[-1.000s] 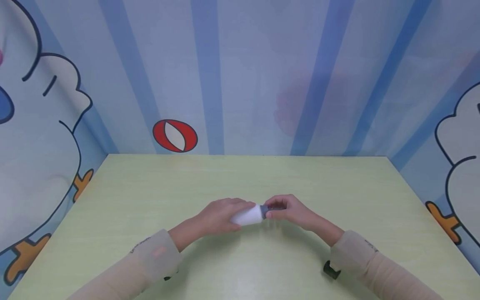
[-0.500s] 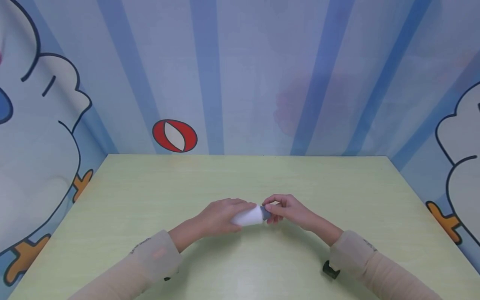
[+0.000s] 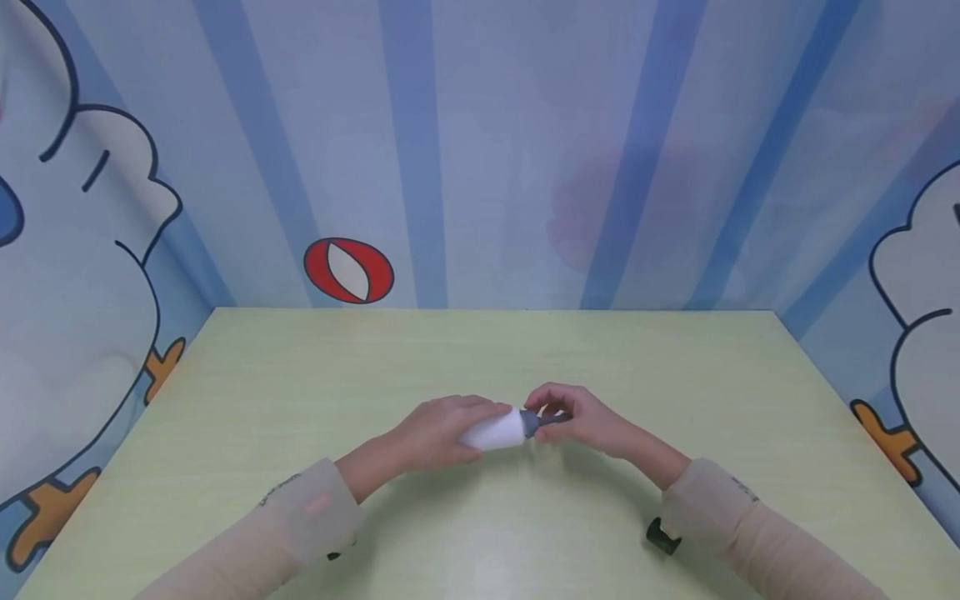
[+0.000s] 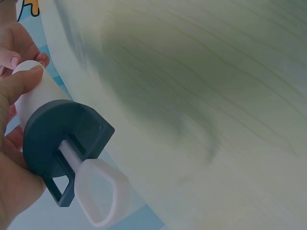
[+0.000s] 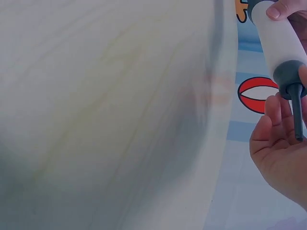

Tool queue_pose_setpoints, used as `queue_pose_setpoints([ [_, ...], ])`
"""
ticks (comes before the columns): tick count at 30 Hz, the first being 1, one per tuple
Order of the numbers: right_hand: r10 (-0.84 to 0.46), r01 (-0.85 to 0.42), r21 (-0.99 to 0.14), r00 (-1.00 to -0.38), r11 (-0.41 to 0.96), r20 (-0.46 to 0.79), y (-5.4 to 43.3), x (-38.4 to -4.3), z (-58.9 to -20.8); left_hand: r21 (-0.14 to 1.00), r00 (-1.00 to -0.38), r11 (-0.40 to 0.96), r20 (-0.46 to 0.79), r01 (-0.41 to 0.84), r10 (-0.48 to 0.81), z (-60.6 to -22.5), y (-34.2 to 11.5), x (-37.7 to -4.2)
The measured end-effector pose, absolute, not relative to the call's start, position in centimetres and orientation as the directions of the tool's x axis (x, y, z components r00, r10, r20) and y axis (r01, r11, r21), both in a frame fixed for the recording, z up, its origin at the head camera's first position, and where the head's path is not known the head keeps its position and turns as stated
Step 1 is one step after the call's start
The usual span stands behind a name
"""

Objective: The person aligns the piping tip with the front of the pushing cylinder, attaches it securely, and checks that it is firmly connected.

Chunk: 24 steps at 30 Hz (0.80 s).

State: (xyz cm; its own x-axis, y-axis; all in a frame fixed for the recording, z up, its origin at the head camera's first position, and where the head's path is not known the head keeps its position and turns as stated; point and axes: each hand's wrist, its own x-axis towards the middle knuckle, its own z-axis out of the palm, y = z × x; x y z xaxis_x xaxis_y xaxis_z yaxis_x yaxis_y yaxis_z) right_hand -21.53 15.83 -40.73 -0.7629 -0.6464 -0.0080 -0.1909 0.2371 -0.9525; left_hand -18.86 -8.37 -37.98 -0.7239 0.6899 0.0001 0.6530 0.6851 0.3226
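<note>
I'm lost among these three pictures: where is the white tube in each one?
Head: the white tube is below centre, very slightly right.
Left wrist: the white tube is at upper left, partly hidden.
Right wrist: the white tube is in the top right corner.
Shared landmark: the pale table, visible in all three and filling much of both wrist pictures.

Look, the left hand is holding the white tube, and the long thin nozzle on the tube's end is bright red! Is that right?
Not quite: the long thin nozzle is dark grey-blue, not bright red, as the right wrist view shows. The rest is right: the left hand is holding the white tube, and the nozzle is on its end.
</note>
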Motion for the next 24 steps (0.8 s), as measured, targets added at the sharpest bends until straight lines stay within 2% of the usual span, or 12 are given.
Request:
queue_pose_setpoints([
  [10, -0.608, -0.109, -0.961, -0.791, 0.253, -0.071, 15.78, -21.53, -40.8, 0.295, -0.714, 0.679, 0.012, 0.672, 0.7, -37.74, -8.28, -18.7],
  [18, -0.617, -0.152, -0.944, -0.784, 0.292, -0.064, 15.96, -21.59, -40.53, 0.318, -0.724, 0.685, 0.005, 0.655, 0.69, -37.55, -8.39, -18.67],
  [24, -0.658, -0.18, -0.954, -0.752, 0.241, -0.025, 15.91, -21.55, -40.64, 0.319, -0.715, 0.674, 0.02, 0.667, 0.699, -37.55, -8.41, -18.58],
])
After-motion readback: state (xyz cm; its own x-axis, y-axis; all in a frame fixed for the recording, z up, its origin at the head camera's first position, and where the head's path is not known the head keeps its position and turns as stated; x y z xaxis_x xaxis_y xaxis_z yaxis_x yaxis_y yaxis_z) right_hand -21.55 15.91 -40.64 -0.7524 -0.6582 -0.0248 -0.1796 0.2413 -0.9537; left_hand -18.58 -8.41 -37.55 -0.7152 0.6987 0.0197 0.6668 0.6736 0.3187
